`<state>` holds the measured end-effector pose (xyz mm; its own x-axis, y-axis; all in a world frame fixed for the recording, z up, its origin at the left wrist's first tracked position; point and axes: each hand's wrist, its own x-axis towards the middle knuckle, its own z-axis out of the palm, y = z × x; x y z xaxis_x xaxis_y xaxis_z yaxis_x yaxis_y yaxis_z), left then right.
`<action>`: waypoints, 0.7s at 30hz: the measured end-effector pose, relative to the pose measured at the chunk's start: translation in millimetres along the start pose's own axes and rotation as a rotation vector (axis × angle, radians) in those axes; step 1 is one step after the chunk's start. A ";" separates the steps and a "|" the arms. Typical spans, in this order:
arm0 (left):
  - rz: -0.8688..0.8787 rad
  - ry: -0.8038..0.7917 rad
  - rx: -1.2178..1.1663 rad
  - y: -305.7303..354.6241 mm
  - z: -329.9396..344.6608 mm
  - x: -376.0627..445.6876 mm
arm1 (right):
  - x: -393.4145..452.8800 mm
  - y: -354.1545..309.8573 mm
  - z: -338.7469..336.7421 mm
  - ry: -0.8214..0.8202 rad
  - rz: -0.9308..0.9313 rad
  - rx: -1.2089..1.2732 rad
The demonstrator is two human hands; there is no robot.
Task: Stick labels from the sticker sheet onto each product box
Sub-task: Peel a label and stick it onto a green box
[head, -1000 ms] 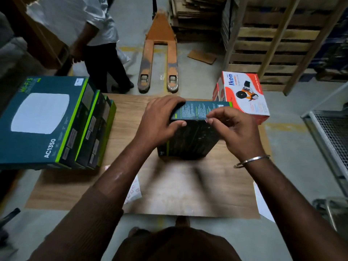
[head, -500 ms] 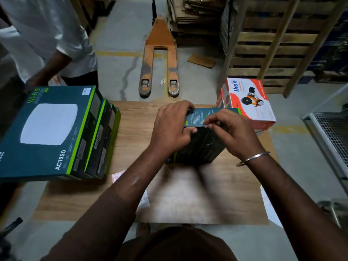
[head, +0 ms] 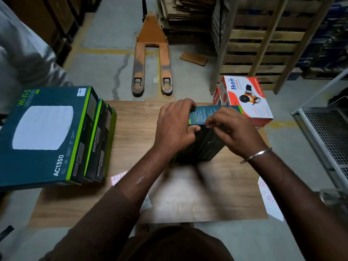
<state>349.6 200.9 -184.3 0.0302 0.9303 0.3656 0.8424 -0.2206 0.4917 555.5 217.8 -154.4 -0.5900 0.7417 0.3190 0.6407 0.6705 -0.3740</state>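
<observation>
Hiding box (head: 202, 146): both hands' (head: 175, 127) fingers (head: 216, 122).

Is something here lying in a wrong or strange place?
Yes. One sticker sheet hangs over the right edge of the wooden board, partly off it. A loose cardboard scrap lies on the floor beyond the pallet jack.

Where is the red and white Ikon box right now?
In the head view, the Ikon box sits at the table's far right corner, just behind the right hand and the upright dark box both hands hold.
</observation>
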 end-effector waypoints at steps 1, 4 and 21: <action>-0.001 0.001 0.003 0.2 0.2 0.1 | -0.4 -0.1 0.3 0.004 -0.003 -0.002; -0.004 0.005 0.008 0.3 0.9 -0.2 | -1.3 -1.4 0.2 0.024 -0.006 0.002; -0.009 0.014 0.005 -0.1 2.2 -1.1 | -0.4 -2.5 2.5 0.028 0.011 -0.029</action>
<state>350.6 200.6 -186.5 0.0151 0.9281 0.3720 0.8452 -0.2106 0.4911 552.8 215.8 -155.7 -0.5690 0.7492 0.3391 0.6614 0.6620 -0.3526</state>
